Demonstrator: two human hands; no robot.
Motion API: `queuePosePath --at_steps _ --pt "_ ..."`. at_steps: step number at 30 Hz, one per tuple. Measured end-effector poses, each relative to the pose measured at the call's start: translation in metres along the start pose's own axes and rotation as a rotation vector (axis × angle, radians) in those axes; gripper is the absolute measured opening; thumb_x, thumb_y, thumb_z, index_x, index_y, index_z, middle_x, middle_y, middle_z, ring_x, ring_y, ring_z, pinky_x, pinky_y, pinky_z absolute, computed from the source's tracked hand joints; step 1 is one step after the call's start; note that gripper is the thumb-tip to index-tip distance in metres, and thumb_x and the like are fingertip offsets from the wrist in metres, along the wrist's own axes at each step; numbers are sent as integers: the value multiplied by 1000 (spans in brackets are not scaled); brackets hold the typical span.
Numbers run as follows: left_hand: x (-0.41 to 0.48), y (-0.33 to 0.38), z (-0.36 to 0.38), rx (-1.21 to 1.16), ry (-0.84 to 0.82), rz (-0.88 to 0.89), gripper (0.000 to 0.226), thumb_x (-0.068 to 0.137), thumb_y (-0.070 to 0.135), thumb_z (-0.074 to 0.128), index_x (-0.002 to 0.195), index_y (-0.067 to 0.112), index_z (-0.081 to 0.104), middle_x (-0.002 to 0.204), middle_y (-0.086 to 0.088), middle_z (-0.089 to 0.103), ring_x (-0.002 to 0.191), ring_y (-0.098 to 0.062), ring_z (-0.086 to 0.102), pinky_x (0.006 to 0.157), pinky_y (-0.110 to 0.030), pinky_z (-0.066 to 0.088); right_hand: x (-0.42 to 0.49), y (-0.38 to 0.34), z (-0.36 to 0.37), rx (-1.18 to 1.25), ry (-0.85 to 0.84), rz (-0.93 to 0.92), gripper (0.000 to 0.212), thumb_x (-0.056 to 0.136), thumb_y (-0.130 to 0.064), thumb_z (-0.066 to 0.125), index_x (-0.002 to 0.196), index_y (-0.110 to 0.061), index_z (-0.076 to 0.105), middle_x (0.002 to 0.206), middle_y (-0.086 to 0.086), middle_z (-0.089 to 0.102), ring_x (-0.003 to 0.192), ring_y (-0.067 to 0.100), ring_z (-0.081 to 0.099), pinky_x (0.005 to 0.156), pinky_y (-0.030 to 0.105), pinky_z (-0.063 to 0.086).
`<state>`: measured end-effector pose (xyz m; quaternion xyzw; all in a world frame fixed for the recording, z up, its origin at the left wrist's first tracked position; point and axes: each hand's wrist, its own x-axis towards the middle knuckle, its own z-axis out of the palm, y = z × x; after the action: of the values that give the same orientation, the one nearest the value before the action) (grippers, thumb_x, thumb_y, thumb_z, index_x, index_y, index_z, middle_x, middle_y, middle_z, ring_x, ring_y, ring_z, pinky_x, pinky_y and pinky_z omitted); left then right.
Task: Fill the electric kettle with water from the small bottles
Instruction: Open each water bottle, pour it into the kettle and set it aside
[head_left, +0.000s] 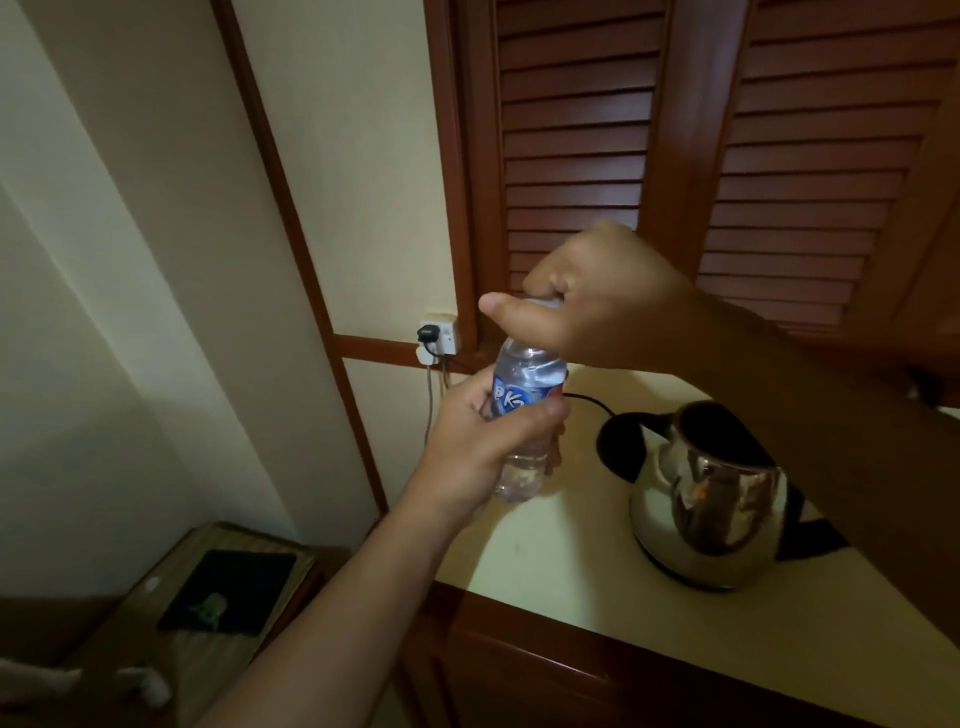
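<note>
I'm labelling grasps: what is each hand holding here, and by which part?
The left grip holds the small water bottle around its labelled middle; the right grip pinches its cap at the top.

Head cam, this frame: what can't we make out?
1. White cap of the small clear plastic water bottle: head view, right hand covers most of it; on or loosened, unclear.
2. Bottle label: left hand covers part, rest blurred.
3. Shiny steel electric kettle: inside dark, water level unseen; right forearm crosses its right side.
4. White wall socket: too small to read the switch.
</note>
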<state>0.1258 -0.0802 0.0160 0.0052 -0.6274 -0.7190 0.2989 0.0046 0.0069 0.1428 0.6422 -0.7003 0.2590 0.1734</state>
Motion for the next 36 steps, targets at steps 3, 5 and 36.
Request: queuePosePath --at_steps 3,5,36 --pt "-1 -1 4 -277 -295 -151 55 79 36 90 108 -2 63 73 -15 66 52 -25 67 52 -31 56 -14 -3 -16 62 -8 -133 62 91 -56 48 45 -17 34 42 -4 28 39 18 29 45 31 26" --pt "0 0 7 -464 -543 -275 52 83 33 87 113 -3 65 77 -15 71 58 -24 73 54 -32 58 -25 -1 -26 54 -33 -227 59 97 -52 50 53 -12 46 47 0 37 42 18 36 46 23 28" --pt "-56 -85 103 89 -143 -353 38 67 30 96 100 27 79 93 4 78 89 -13 74 75 -22 58 -341 59 61 124 186 881 13 86 -31 79 98 -27 73 103 -23 66 101 -1 60 92 13 42"
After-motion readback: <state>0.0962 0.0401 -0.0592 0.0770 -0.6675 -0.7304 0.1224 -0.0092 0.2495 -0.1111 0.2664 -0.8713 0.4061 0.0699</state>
